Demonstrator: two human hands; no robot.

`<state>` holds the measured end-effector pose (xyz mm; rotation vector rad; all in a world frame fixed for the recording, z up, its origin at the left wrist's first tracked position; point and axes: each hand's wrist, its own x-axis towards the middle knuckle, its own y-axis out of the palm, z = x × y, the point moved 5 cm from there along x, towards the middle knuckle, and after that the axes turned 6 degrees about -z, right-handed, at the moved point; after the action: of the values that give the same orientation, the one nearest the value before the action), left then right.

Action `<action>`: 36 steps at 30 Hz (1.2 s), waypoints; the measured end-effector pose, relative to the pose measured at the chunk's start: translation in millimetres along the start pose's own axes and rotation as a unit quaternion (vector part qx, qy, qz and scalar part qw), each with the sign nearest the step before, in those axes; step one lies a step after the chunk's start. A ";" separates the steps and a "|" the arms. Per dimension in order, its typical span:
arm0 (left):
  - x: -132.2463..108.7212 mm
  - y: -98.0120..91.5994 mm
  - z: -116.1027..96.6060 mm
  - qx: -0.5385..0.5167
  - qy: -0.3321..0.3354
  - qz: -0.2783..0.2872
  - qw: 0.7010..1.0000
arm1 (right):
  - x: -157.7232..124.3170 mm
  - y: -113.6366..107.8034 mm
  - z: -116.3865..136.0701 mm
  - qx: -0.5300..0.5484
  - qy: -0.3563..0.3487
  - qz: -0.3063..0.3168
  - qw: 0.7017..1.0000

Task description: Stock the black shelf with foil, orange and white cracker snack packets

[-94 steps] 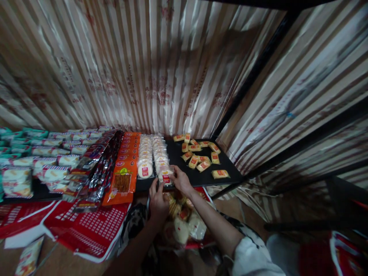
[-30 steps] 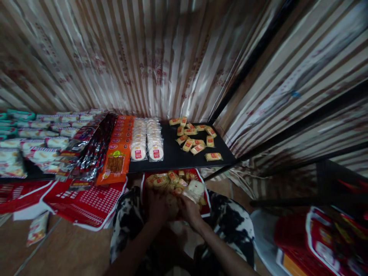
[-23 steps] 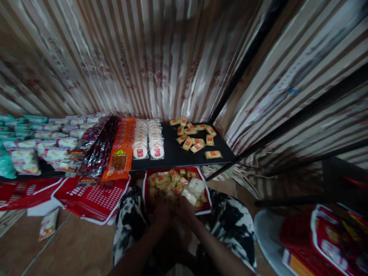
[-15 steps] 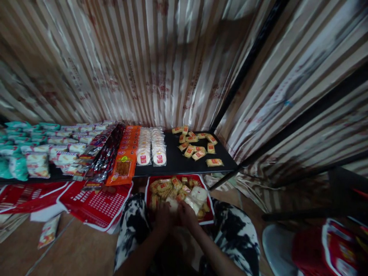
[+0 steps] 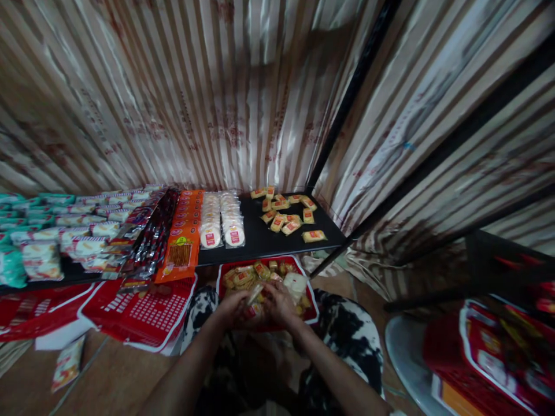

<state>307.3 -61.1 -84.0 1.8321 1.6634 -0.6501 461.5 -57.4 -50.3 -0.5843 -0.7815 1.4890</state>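
Note:
Both hands are over a red basket [image 5: 315,315] with a white rim, between my knees. My left hand [image 5: 234,306] is closed on a small pale, clear-wrapped packet [image 5: 255,293], seen nearly edge-on. Close beside it, my right hand [image 5: 281,303] has its fingers curled in; what they hold is hidden and dim. Yellow wrapped snack packets [image 5: 243,278] fill the basket's left and back. A white round cracker pack [image 5: 295,286] lies at its right side, beside my right hand.
Behind the basket, a black shelf [image 5: 255,251] carries scattered yellow packets [image 5: 290,224], two rows of white cracker packs [image 5: 235,234], orange bags [image 5: 180,254] and several white and green bags. Red baskets [image 5: 143,312] sit at left. A slanting black bar [image 5: 368,222] runs at right.
The white pack between my hands is no longer seen there; a narrower pale packet shows instead. My hands are slightly higher in the picture, and the view has shifted a little right.

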 end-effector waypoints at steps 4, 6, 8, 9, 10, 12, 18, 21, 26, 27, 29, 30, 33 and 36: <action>-7.8 -7.2 -10.1 -0.034 -0.046 0.035 0.998 | 11.1 -19.6 18.3 -0.004 -0.056 0.006 0.998; -10.8 -10.6 -18.1 -0.047 -0.051 0.044 0.997 | 19.8 -22.4 20.3 0.044 -0.038 0.026 0.998; -12.6 -14.9 -27.4 -0.058 -0.045 0.047 0.996 | 27.9 -20.6 17.5 0.112 0.018 0.032 0.993; -13.2 -17.4 -32.1 -0.061 -0.038 0.046 0.996 | 30.9 -18.1 15.8 0.149 0.050 0.029 0.987; -13.5 -20.0 -36.4 -0.063 -0.029 0.043 0.997 | 32.8 -14.7 14.5 0.185 0.082 0.024 0.979; -13.7 -25.1 -43.4 -0.059 -0.002 0.032 0.998 | 33.6 -5.9 14.5 0.252 0.137 0.017 0.958; -12.9 -33.4 -50.7 0.004 0.098 -0.029 0.995 | 28.3 11.1 25.8 0.324 0.192 0.018 0.926; -12.1 -35.1 -56.7 0.036 0.147 -0.058 0.987 | 31.1 11.7 30.2 0.278 0.161 0.065 0.945; -5.7 -37.9 -77.4 0.098 0.220 -0.110 0.964 | 48.2 5.7 34.9 0.281 0.133 0.061 0.948; -4.0 -38.5 -82.8 0.110 0.230 -0.124 0.959 | 53.7 5.2 37.0 0.302 0.129 0.054 0.943; -1.5 -39.5 -94.7 0.130 0.250 -0.158 0.946 | 66.6 6.0 41.0 0.336 0.127 0.043 0.932; -0.9 -39.7 -100.9 0.138 0.260 -0.176 0.940 | 74.1 6.9 42.5 0.346 0.129 0.036 0.929; -2.5 -40.7 -117.0 0.156 0.288 -0.235 0.915 | 99.4 9.9 45.6 0.352 0.130 0.008 0.927; -7.4 -41.8 -126.8 0.201 0.330 -0.300 0.872 | 123.8 12.4 46.5 0.307 0.129 -0.016 0.943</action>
<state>261.9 24.5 8.1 1.9372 2.7998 -0.6958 408.4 60.1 -18.1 -0.2769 -0.0989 1.4881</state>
